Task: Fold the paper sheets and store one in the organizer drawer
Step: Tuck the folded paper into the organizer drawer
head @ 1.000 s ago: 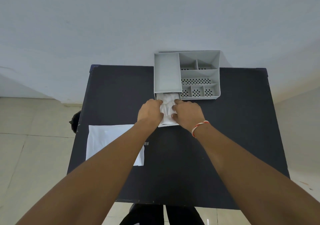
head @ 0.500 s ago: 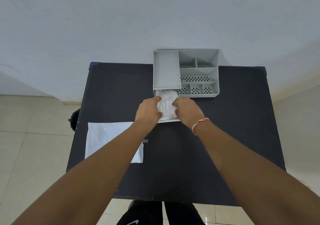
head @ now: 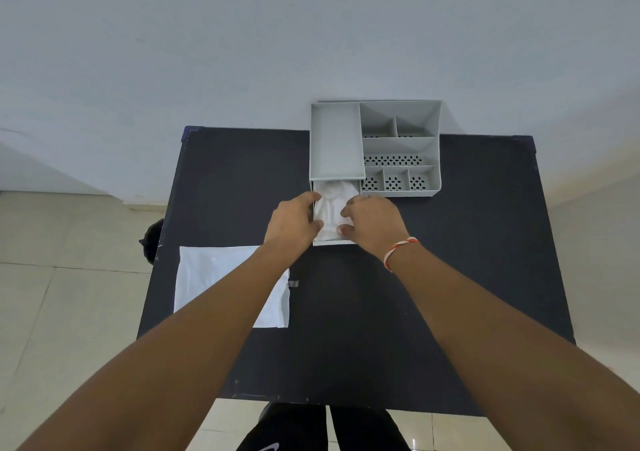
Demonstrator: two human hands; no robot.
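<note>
A grey organizer (head: 337,138) stands at the table's far edge. Its drawer (head: 334,242) is pulled out toward me. A folded, crumpled white paper (head: 331,204) lies inside the drawer. My left hand (head: 294,222) is at the drawer's left wall, with its thumb and a fingertip on the paper's left edge. My right hand (head: 375,222) comes in from the right and covers the drawer's right wall, its bent fingertips pressing on the paper. A second white sheet (head: 221,270) lies flat at the table's left, partly hidden under my left forearm.
The black table (head: 467,242) stands against a pale wall. The organizer's right half (head: 398,159) has several open compartments with perforated floors. A dark object (head: 152,239) sits on the floor beside the table's left edge. My legs show below the near edge.
My hands have spread slightly apart toward the drawer's sides, so more of the paper shows between them. The paper stays in the drawer.
</note>
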